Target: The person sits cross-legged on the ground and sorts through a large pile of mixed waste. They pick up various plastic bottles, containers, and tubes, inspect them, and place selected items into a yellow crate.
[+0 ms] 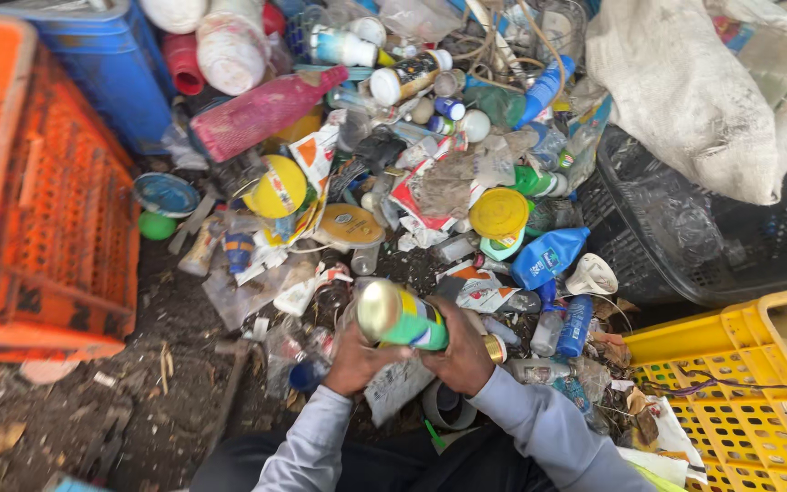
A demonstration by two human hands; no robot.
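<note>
Green can (404, 319) is held tilted over the heap of plastic waste (412, 164), its base turned up toward the person. Left hand (357, 357) and right hand (463, 351) close fingers around it from both sides, steadying it.

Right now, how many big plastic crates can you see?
3: an orange crate at the left, a black crate at the right, a yellow crate bottom right. Rubbish may hide others.

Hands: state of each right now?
Left hand: closed on the green can.
Right hand: closed on the same green can.
</note>
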